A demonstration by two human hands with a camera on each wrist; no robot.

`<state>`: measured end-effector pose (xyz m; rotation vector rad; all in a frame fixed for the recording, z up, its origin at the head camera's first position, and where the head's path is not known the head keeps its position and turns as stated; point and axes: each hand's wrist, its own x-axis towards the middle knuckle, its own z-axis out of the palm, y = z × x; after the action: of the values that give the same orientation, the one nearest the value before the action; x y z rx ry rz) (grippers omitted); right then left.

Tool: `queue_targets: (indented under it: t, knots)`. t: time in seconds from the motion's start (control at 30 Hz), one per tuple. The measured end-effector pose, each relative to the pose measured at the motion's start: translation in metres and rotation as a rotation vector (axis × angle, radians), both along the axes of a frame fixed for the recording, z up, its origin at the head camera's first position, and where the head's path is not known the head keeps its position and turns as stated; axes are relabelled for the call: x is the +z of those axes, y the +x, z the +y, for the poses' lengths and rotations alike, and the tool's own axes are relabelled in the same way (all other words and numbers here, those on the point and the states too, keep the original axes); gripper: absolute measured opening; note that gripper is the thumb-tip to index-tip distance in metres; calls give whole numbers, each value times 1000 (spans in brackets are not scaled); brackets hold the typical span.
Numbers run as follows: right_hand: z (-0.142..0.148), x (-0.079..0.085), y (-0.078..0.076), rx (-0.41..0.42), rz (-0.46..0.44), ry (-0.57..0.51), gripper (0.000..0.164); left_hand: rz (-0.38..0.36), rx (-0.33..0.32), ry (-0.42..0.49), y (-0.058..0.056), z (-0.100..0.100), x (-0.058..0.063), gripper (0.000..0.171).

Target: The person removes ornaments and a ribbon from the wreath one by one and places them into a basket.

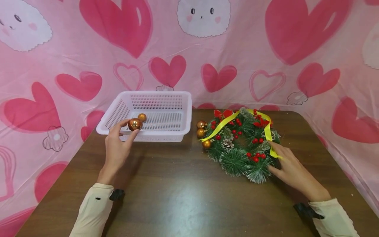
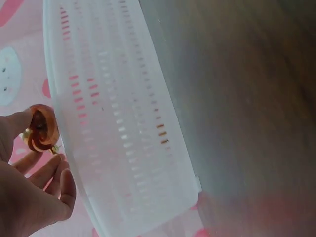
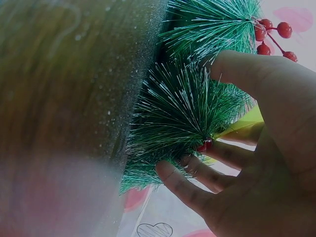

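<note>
My left hand (image 1: 116, 149) pinches a shiny copper Christmas bauble (image 1: 135, 124) between thumb and fingers, over the near rim of a white plastic basket (image 1: 165, 133). In the left wrist view the bauble's small gold cap (image 2: 54, 149) shows close to the basket wall. A smaller glittery gold bauble (image 1: 142, 117) lies inside the basket. On the right, a green Christmas wreath (image 1: 234, 161) with red berries, pinecones and red flowers lies on the table. My right hand (image 1: 291, 169) touches its right edge, fingers spread and nearly straight among the needles (image 3: 182, 103).
A yellow ribbon (image 1: 226, 121) lies across the top of the wreath and down its right side. Three more baubles (image 1: 201, 133) sit against the wreath's left side. Behind the brown wooden table (image 1: 177, 191) hangs a pink heart-patterned cloth (image 1: 242, 42).
</note>
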<state>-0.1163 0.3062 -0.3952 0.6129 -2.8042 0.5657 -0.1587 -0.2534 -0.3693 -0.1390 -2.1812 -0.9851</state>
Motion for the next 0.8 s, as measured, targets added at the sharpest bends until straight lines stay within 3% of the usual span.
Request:
queue_targets:
  t: [0.2, 0.8]
  knots:
    - [-1, -1, -1, 6, 8, 0, 98, 1, 45, 5, -1, -11, -1, 47]
    - [-1, 0, 0, -5, -2, 6, 100, -17, 56, 18, -2, -18, -8, 47]
